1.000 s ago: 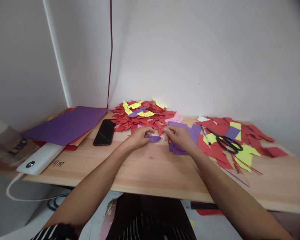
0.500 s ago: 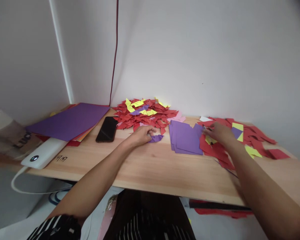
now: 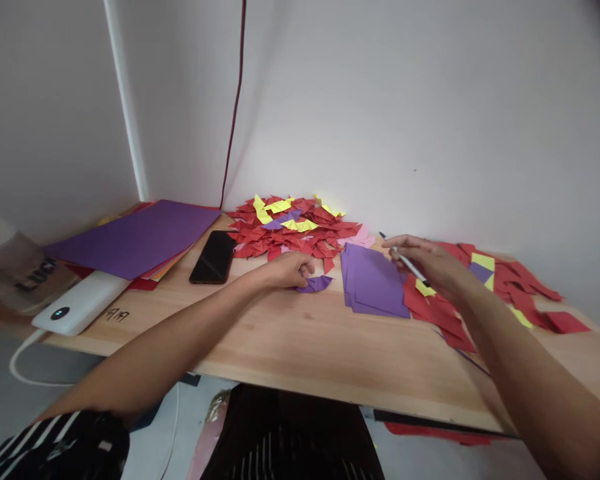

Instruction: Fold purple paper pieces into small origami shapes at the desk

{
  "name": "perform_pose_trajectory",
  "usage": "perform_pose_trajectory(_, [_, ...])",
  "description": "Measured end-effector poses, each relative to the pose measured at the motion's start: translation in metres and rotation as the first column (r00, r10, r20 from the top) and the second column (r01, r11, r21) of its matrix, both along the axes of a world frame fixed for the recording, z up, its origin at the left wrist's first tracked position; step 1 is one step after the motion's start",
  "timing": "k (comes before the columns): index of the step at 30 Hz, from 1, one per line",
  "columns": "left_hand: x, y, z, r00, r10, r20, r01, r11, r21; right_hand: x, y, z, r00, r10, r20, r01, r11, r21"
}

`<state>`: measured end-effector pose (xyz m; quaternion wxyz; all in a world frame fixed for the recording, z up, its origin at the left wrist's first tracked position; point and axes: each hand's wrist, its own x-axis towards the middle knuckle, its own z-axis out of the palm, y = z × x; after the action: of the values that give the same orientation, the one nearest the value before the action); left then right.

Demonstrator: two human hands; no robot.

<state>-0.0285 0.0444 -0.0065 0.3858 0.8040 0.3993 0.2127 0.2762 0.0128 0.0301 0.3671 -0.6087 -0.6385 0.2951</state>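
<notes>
My left hand (image 3: 291,270) is closed at the left end of a small folded purple paper (image 3: 317,285), which rests at the tabletop. In my right hand (image 3: 427,259) is a white pen (image 3: 411,265) with a dark end, held at a slant just above the table. Below and left of that hand lies a stack of purple paper squares (image 3: 375,280). Red paper pieces (image 3: 445,317) spread out beneath and beyond my right hand, with some yellow and purple bits among them.
A heap of folded red, yellow and purple papers (image 3: 285,233) stands against the wall. To the left are a black phone (image 3: 213,257), large purple sheets (image 3: 145,237), a white power bank (image 3: 83,303) with a cable, and a clear container (image 3: 17,267).
My right hand has lifted the pen from the red paper pieces, and the pen now shows clearly. My left hand stays at the folded purple paper. The view has shifted slightly.
</notes>
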Motion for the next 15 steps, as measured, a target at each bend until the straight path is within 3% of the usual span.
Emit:
perform_pose_trajectory(1, [0.0, 0.001, 0.001, 1.0, -0.017, -0.02, 0.017, 1.0, 0.018, -0.011, 0.001, -0.002, 0.964, 0.107, -0.242, -0.127, 0.99, -0.065])
perform_pose_trajectory(3, [0.001, 0.001, 0.003, 0.996, -0.056, -0.074, 0.059, 0.997, 0.042, -0.034, 0.002, -0.006, 0.82, 0.183, -0.542, -0.276, 0.956, -0.095])
perform_pose_trajectory(5, [0.002, 0.002, 0.004, 0.986, -0.075, -0.149, 0.083, 0.995, 0.05, -0.055, 0.001, -0.01, 0.692, 0.226, -0.686, -0.361, 0.931, -0.058])
perform_pose_trajectory(7, [0.002, 0.001, 0.004, 0.972, -0.087, -0.219, 0.103, 0.993, 0.063, -0.073, -0.002, -0.012, 0.616, 0.256, -0.745, -0.395, 0.919, -0.01])
perform_pose_trajectory(11, [-0.001, -0.002, 0.0, 0.976, -0.107, -0.191, 0.129, 0.986, 0.108, -0.095, -0.005, -0.022, 0.644, 0.279, -0.712, -0.352, 0.935, 0.048])
perform_pose_trajectory(15, [-0.005, -0.005, -0.005, 0.988, -0.116, -0.106, 0.132, 0.978, 0.161, -0.101, -0.008, -0.044, 0.728, 0.237, -0.643, -0.201, 0.971, 0.13])
